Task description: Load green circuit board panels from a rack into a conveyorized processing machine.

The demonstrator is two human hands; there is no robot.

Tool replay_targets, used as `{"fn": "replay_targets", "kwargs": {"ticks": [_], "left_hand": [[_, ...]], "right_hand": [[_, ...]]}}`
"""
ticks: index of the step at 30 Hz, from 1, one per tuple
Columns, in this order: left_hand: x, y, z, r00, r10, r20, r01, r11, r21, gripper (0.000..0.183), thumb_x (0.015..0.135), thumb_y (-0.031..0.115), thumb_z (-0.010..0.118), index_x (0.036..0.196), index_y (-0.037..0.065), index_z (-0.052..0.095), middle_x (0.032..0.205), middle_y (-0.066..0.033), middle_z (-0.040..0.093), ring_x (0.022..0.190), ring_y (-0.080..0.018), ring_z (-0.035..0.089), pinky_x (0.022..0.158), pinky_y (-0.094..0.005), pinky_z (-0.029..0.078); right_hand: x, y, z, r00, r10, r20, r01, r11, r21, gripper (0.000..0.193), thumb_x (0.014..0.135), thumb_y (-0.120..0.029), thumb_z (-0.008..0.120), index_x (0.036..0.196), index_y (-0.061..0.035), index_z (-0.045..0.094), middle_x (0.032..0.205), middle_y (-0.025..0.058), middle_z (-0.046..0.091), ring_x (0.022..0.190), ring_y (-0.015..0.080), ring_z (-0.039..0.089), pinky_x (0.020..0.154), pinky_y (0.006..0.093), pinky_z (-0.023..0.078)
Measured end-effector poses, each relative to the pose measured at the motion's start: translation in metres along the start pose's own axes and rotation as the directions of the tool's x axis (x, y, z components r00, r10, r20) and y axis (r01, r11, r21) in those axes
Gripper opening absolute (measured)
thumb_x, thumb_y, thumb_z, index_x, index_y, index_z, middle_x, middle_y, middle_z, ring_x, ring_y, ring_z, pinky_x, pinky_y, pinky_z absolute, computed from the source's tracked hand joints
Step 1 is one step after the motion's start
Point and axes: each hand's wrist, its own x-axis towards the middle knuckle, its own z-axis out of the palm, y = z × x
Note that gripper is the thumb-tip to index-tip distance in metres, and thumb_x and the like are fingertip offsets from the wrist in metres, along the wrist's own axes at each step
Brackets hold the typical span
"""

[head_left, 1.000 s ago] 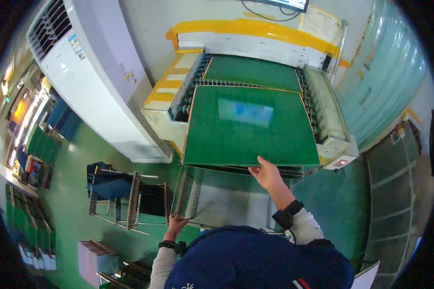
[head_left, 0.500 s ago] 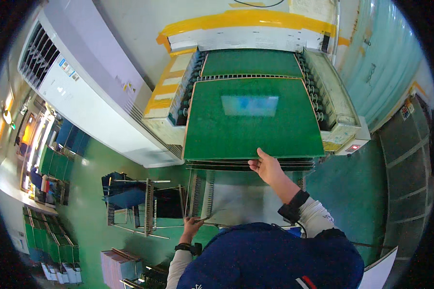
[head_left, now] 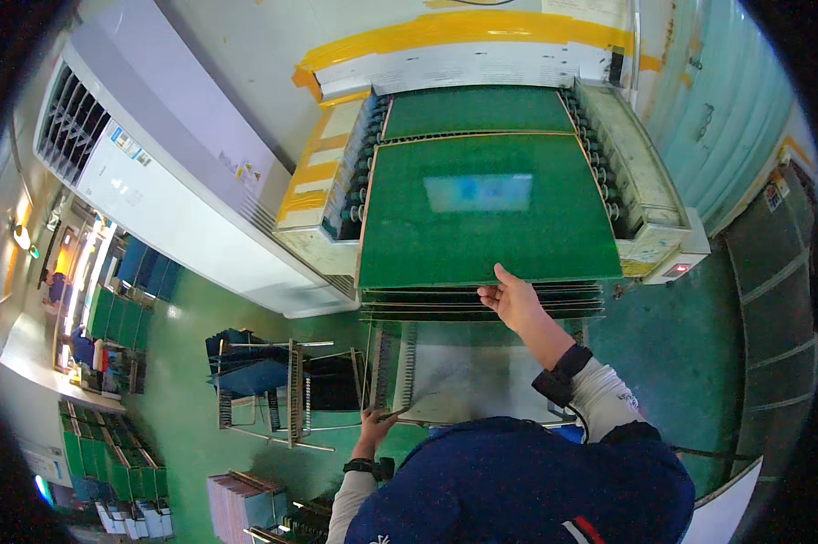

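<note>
A large glossy green board [head_left: 482, 227] lies flat with its far part on the roller conveyor [head_left: 608, 208] and its near edge sticking out over a metal rack [head_left: 384, 363]. My right hand [head_left: 518, 301] pinches the middle of that near edge, thumb on top and fingers underneath. Beneath it, several thin panels [head_left: 554, 304] show edge-on in the rack's slots. Low at the left, my left hand [head_left: 373, 426] is closed round a bar at the near corner of the rack. A second green board [head_left: 477, 111] lies farther back on the rollers.
A tall white air conditioner [head_left: 200, 199] stands left of the conveyor. On the green floor are another rack with dark panels [head_left: 255, 367] and a stack of pinkish boards [head_left: 237, 508]. Dark mesh panels [head_left: 781, 299] lean at the right. People work far left.
The view has shifted slightly. The gap between the two green boards has narrowed, and more panel edges show under the near one. Both hands keep their holds.
</note>
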Motion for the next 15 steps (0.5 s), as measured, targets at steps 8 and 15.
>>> {"fn": "replay_targets", "kwargs": {"ticks": [8,15], "left_hand": [[-0.002,0.014,0.001,0.999,0.021,0.027,-0.021,1.000,-0.001,0.050,0.072,0.041,0.083,0.112,0.014,0.070,0.134,-0.0172,0.039,0.127,-0.0333,0.041,0.107,-0.0403,0.039],[-0.022,0.047,-0.005,0.999,-0.012,0.030,0.015,0.996,-0.086,0.046,0.074,0.038,0.082,0.112,0.015,0.070,0.133,-0.0170,0.039,0.128,-0.0332,0.040,0.107,-0.0403,0.038]], "right_hand": [[0.008,-0.002,-0.007,0.998,0.004,0.055,-0.004,1.000,0.011,0.042,0.089,-0.034,0.070,0.110,-0.0030,0.051,0.087,0.0137,0.061,0.080,0.0282,0.065,0.071,0.0405,0.053],[0.012,-0.007,-0.003,1.000,0.013,-0.004,-0.013,1.000,0.007,0.042,0.088,-0.032,0.071,0.110,-0.0030,0.051,0.090,0.0157,0.061,0.079,0.0286,0.065,0.069,0.0414,0.053]]}}
